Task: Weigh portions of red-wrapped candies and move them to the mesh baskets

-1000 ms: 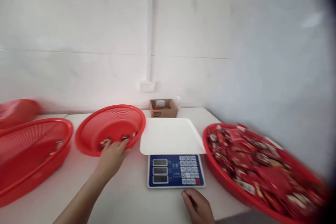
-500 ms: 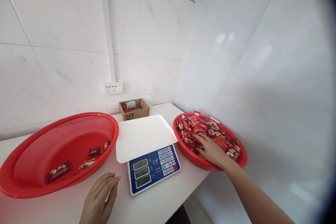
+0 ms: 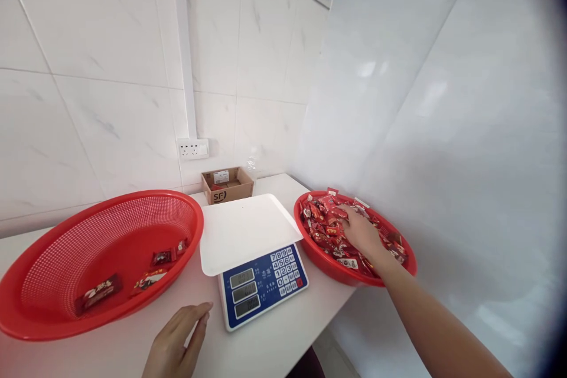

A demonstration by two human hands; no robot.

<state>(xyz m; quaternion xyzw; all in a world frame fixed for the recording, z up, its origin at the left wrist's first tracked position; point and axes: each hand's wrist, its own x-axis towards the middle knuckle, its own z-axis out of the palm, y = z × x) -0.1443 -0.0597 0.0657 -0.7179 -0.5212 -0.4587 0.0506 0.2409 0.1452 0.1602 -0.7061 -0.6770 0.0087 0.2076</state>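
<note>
My right hand [image 3: 363,235] reaches into the red plastic basket [image 3: 310,258] on the right, its fingers bent and closed on a red wrapped candy [image 3: 340,212] in the pile. Some fingertips are hidden among the wrappers. My left hand [image 3: 179,339] hovers empty over the table, fingers loosely curved and thumb apart from the palm, in front of the scale. Between the two baskets stands a digital scale [image 3: 266,286] with a bare white pan [image 3: 248,230]. The left red basket [image 3: 110,204] holds a few packets, including a dark red one [image 3: 101,293].
A small cardboard box [image 3: 228,186] stands behind the scale, beside a clear plastic bottle [image 3: 251,163]. A wall socket [image 3: 193,149] sits above. The white table [image 3: 274,339] ends at a right front edge, and a pale panel [image 3: 376,130] rises behind the right basket.
My right hand has moved farther into the right basket and its fingers have drawn in, uncovering packets near the front rim. My left hand has shifted slightly right.
</note>
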